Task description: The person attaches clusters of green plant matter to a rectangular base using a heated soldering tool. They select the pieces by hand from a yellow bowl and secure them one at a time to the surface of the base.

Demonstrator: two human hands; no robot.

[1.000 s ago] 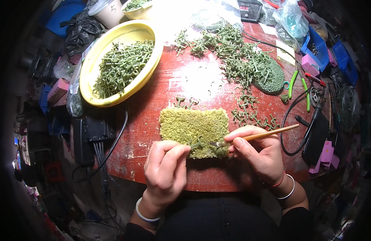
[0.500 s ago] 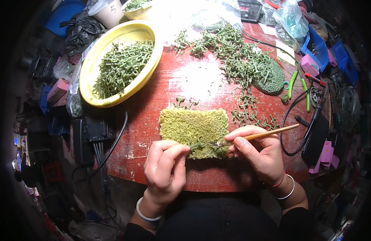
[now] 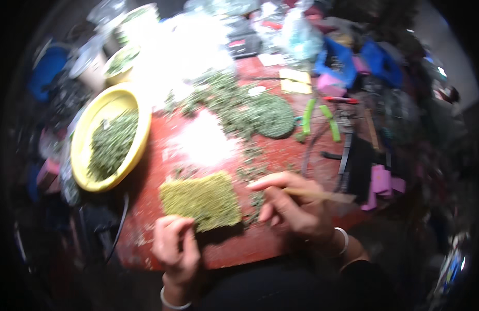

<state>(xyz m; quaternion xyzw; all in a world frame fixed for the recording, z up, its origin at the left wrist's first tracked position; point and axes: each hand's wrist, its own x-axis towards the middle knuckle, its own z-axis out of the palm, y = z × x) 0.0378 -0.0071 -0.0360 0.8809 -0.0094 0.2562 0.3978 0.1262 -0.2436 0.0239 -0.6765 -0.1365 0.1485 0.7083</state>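
Observation:
A yellow-green block with a crumbly surface (image 3: 200, 199) lies on the red table in front of me. At its lower left corner is my left hand (image 3: 174, 246), thumb and fingers pinched together. Whatever sits between those fingertips is lost in blur. To the right of the block, my right hand (image 3: 296, 210) holds a slim wooden-handled brush (image 3: 327, 196) over the table, its handle pointing right. Its tip is hidden or smeared. Small green twig-like pieces (image 3: 252, 171) are scattered near that hand.
A yellow basin (image 3: 77, 155) of green pieces stands at left. More pieces are heaped around a round green pad (image 3: 276, 116) at the back. Green-handled pliers (image 3: 330, 124), blue bins (image 3: 335, 59), pink blocks (image 3: 380, 180) and a dark cable crowd the right side.
The whole view has shifted and blurred, with the scene turned. My right hand has moved off the block to its right with the brush. My left hand remains at the block's near edge.

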